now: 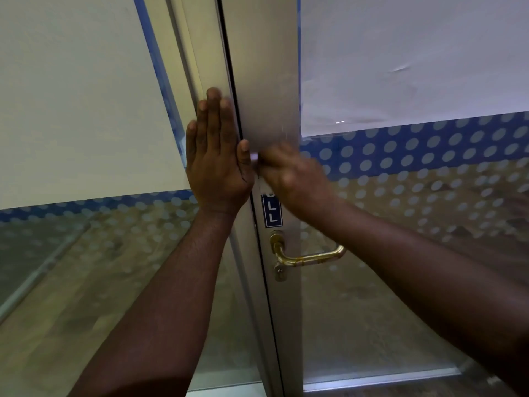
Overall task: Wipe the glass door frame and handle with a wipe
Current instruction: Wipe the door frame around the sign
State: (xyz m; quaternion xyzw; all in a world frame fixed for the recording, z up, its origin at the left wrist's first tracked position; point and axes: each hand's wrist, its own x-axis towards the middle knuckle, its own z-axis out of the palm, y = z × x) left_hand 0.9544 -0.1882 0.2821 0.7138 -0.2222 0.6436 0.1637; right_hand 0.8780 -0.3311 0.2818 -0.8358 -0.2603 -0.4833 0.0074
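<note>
R hand is blurry but seems to pinch the wipe on the door frame, L hand flat w/ fingers straight bracing beside it; imo keep firm pressure down to the handle.

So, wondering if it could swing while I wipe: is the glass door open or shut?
Shut: door frame sits flush against the fixed frame, a thin dark seam between.

left hand flat on door frame; right hand presses wipe.
</note>
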